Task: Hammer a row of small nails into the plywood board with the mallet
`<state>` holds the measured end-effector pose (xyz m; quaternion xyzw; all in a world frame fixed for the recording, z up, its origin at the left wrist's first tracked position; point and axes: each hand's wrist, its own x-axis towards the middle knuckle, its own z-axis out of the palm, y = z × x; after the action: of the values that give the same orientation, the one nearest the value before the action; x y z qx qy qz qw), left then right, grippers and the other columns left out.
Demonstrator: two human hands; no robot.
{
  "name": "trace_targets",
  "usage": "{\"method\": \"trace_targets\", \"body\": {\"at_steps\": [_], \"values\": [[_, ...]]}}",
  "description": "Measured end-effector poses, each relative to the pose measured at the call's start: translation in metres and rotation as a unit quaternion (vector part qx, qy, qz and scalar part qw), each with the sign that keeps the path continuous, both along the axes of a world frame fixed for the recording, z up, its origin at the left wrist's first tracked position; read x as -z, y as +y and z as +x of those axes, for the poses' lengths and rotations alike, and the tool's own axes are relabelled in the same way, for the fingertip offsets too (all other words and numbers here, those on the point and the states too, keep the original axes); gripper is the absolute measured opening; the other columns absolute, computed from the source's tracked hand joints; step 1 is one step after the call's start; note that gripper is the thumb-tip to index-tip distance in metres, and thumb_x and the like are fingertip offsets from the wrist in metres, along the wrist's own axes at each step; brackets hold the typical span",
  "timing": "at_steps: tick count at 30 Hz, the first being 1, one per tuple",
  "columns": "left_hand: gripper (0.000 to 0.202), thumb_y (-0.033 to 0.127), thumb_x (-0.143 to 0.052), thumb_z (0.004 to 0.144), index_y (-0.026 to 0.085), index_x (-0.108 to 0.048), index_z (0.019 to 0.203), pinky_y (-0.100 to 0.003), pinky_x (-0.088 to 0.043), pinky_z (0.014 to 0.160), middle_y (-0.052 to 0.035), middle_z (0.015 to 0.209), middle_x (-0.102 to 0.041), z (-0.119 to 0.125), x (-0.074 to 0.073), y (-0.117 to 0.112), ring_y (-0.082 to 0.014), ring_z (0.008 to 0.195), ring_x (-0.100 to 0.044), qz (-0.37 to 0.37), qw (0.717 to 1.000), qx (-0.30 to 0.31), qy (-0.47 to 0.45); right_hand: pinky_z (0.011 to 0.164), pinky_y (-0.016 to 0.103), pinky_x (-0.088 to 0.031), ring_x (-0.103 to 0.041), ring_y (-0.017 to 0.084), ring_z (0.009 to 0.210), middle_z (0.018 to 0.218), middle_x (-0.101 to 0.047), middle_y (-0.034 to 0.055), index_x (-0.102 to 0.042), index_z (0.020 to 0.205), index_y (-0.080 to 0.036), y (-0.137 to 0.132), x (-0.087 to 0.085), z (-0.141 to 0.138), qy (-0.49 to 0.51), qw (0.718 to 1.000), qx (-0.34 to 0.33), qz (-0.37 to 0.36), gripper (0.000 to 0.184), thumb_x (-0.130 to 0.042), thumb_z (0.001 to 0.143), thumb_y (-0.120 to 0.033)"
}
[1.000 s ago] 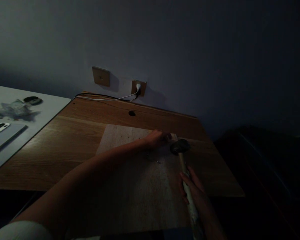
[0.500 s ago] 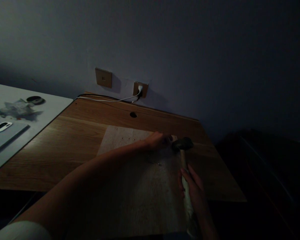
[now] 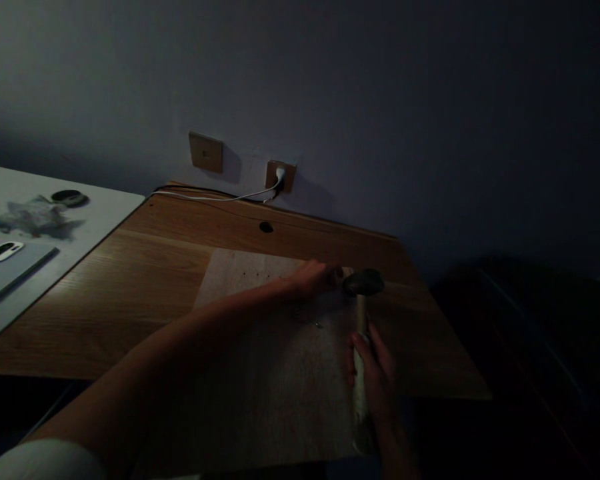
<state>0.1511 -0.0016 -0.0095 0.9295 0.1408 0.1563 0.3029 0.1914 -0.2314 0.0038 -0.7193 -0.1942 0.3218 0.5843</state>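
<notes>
My right hand (image 3: 373,367) is wrapped round the pale wooden handle of a hammer (image 3: 361,393). Its dark head is raised beside the fingers of my left hand (image 3: 317,277), near the upper right corner of a light wooden board (image 3: 280,400). The left fingers are bent together at that corner; whatever they pinch is too dark and small to make out. A few tiny metal pieces, perhaps nails (image 3: 317,325), lie on the board below my left hand. Small dark dots in a row mark the board's upper left.
The board lies on a wooden desk (image 3: 105,280) against the wall. A white table (image 3: 100,200) adjoins on the left, bearing crumpled plastic (image 3: 40,217), a round dark roll (image 3: 69,197) and a grey flat case (image 3: 25,267). Cables (image 3: 205,197) run to a wall socket (image 3: 281,176).
My right hand and the hammer's handle have swung a little to the left, while the head has stayed near the board's corner. My left hand is almost still.
</notes>
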Motion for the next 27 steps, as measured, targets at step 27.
{"method": "trace_targets", "body": {"at_steps": [27], "values": [[0.024, 0.017, -0.067, 0.086, 0.02, -0.068, 0.11, -0.026, -0.051, 0.085, -0.0046, 0.105, -0.076, 0.0002, 0.0036, 0.0015, -0.0205, 0.099, -0.072, 0.0, 1.0, 0.008, -0.015, 0.036, 0.018, -0.034, -0.04, 0.009, 0.037, 0.051, -0.05, -0.009, -0.062, 0.108, -0.023, 0.0019, -0.0012, 0.0026, 0.052, 0.996, -0.067, 0.019, 0.036, -0.073, 0.082, -0.045]]}}
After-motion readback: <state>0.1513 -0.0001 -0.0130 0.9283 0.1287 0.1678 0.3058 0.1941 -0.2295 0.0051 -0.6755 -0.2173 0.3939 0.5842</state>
